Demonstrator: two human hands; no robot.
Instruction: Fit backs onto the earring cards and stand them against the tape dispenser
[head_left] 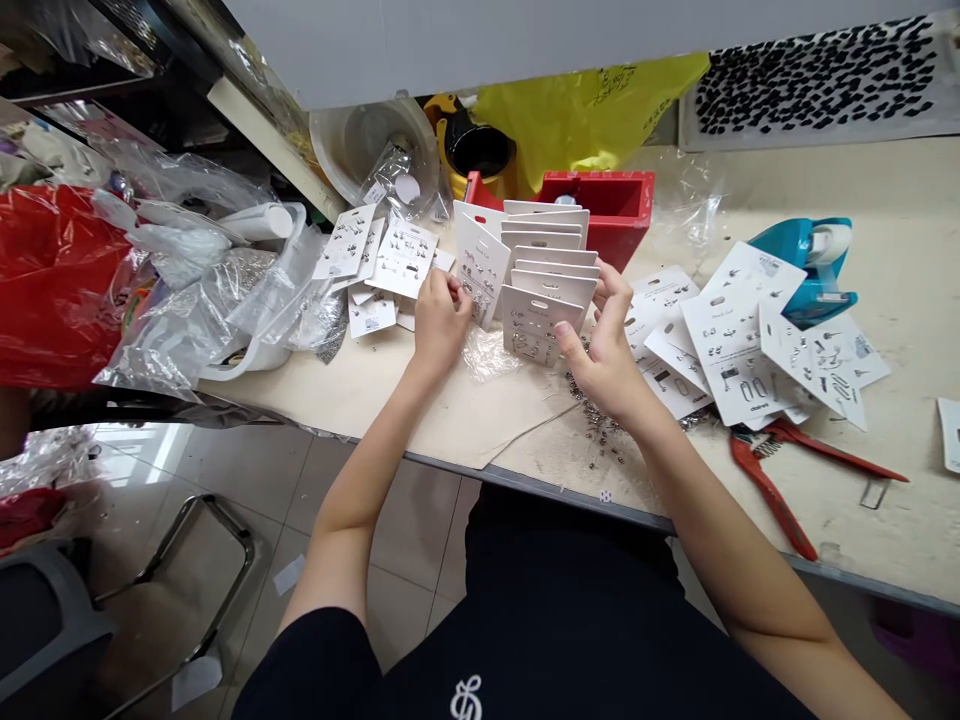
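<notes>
In the head view, the row of cards (555, 285) stands on the desk (442, 430) before a red holder (622, 205), probably best steadied by its edges to keep it upright. The right hand (611, 355) has a narrow grip around the right edges, thumb on the front card (532, 325); the left hand (439, 325) curls beside the leaning card (480, 265), how tightly or on what I cannot tell

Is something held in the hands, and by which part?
The right hand holds the front cards by their right edges; whether the left hand holds anything cannot be told.
</notes>
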